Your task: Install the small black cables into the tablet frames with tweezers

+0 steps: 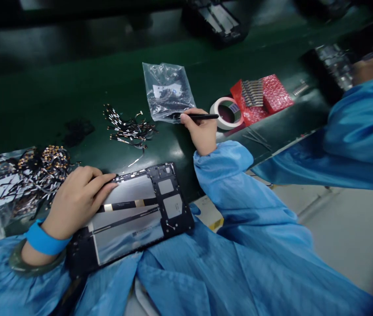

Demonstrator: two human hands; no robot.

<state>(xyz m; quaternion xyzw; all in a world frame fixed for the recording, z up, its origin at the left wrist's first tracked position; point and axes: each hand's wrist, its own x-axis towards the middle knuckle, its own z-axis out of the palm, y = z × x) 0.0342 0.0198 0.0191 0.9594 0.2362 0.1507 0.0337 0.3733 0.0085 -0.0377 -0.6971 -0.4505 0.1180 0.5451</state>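
An opened tablet (127,239), with its silver inner plate and dark flat cables exposed, lies tilted at the bench's near edge against my body. My left hand (81,193) rests over its left part, fingers closed together at the upper edge; the fingertips' contact is partly hidden. Between the thumb and fingers of my right hand (203,131) are slim black tweezers (207,116). Their tip end lies at the lower edge of a clear plastic bag (169,79) holding small dark parts and a white label. What the tip touches cannot be made out.
Loose flex cables (129,129) lie beyond the tablet; a larger cable pile (46,164) sits at left. To the right are a white tape roll (217,109), red bubble wrap (276,94) with small parts, and a co-worker's blue sleeve (364,118). A dark device (219,22) stands behind.
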